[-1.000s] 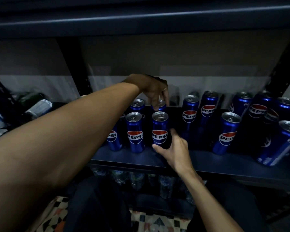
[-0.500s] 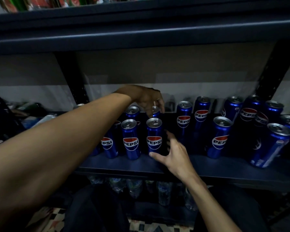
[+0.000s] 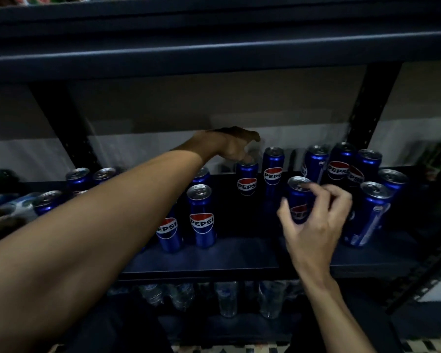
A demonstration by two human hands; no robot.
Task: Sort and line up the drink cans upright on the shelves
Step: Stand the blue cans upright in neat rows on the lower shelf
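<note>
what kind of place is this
Probably a shop stockroom or storage rack: a dark metal shelf holds many identical blue Pepsi cans, with water bottles on the level below.

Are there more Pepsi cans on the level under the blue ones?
No, below the shelf that bears the Pepsi cans only clear plastic bottles show.

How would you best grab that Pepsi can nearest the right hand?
Round the mid-body of the can, from the front: it stands upright, slim enough to wrap, with open shelf on its left; other cans crowd behind and right.
</note>
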